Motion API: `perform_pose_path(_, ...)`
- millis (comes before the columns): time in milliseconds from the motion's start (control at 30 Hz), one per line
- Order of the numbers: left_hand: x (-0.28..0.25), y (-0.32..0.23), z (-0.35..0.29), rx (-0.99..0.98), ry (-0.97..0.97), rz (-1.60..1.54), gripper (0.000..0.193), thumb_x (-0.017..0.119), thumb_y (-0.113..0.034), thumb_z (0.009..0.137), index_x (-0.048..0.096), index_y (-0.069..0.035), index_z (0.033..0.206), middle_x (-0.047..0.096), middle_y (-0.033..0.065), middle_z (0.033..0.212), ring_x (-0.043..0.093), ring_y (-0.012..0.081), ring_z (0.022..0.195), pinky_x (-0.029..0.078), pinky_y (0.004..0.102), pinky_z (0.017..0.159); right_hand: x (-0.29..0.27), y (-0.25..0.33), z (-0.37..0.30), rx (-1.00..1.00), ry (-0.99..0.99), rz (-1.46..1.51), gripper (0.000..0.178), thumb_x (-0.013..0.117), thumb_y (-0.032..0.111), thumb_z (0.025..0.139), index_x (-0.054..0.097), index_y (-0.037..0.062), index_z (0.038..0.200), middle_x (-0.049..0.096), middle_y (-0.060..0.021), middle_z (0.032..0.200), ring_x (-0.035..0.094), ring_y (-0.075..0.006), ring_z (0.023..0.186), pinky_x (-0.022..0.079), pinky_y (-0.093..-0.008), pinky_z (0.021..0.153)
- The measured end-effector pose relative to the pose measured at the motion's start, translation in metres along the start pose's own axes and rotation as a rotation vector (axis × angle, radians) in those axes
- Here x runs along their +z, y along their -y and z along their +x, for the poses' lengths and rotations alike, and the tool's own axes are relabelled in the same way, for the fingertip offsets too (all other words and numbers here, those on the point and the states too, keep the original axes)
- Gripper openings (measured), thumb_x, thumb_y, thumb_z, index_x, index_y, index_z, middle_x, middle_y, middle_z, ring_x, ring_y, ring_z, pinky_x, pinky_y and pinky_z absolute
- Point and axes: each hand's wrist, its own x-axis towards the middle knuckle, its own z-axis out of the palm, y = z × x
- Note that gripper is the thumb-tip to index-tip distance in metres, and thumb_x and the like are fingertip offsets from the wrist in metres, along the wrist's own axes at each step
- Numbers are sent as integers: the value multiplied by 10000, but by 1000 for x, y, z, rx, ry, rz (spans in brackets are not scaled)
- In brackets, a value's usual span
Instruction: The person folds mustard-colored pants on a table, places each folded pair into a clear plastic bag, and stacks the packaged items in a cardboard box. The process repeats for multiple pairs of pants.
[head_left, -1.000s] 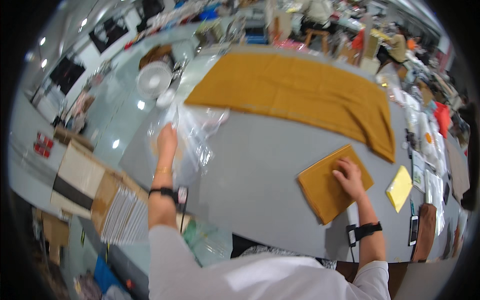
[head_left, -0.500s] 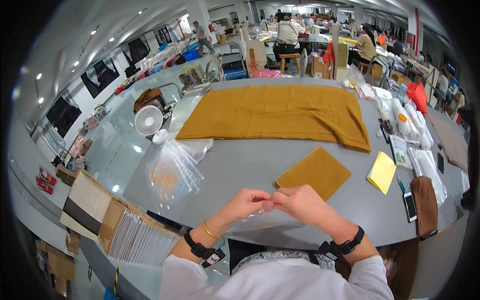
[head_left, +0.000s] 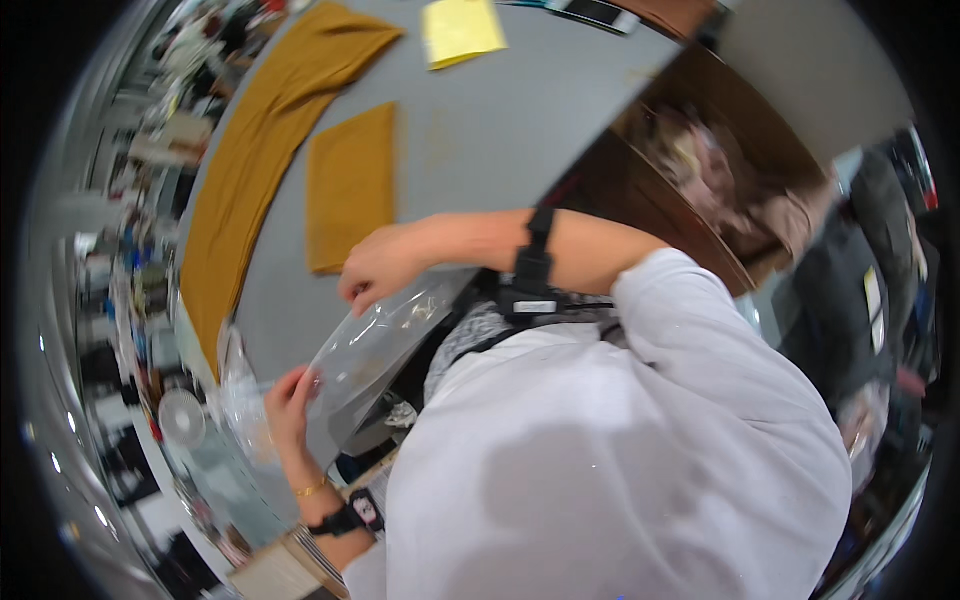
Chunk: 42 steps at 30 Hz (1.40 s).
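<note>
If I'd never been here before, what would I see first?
Probably the shiny clear bag held between the left hand and the right hand, by the edge of the grey table. Next, the long mustard cloth on the table's left side, with a folded mustard cloth beside it. A flat yellow thing near the picture's top looks very bright too.

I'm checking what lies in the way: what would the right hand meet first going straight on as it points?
Beyond a strip of bare table, the right hand would probably meet the long mustard cloth; its height is unclear, so it might pass over.
</note>
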Motion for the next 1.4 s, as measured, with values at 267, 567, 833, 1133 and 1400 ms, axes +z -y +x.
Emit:
perform_pose_path(267,-108,34,-34,-133,-37,344,279,749,-123,956,718,35,1184,727,116,1154,692,202,1018,546,339,922,35,-8,-2,-190,46,387,298,658,317,1014,691,32,936,699,-56,767,671,-175,723,535,-356,666)
perform_pose_path(567,6,-103,-48,532,94,827,536,817,-82,769,585,-47,1250,477,182,1555,438,321,1455,323,448,1209,-9,22,-7,-375,137,290,274,633,279,1032,632,37,903,687,-61,760,667,-194,704,510,-364,682)
perform_pose_path(833,24,-94,-41,-61,479,-36,120,712,-106,961,731,2,1009,644,68,1178,611,123,850,478,238,683,-47,-5,-29,-231,55,202,247,639,305,1021,647,76,929,660,-39,757,632,-181,713,479,-366,659)
perform_pose_path(1133,-129,-74,-21,141,-593,639,163,610,-119,1042,709,-6,1106,705,89,1119,668,235,936,534,340,846,-100,-81,-4,385,-322,251,537,731,403,981,629,72,1391,713,-75,1105,678,-165,985,537,-323,886)
perform_pose_path(1400,60,-53,151,304,-288,637,536,751,-465,909,697,31,1105,619,176,1148,631,370,1060,539,454,900,-100,-150,58,314,-255,-347,744,768,599,859,597,187,1455,554,-104,1529,403,-330,1492,235,-542,1230)
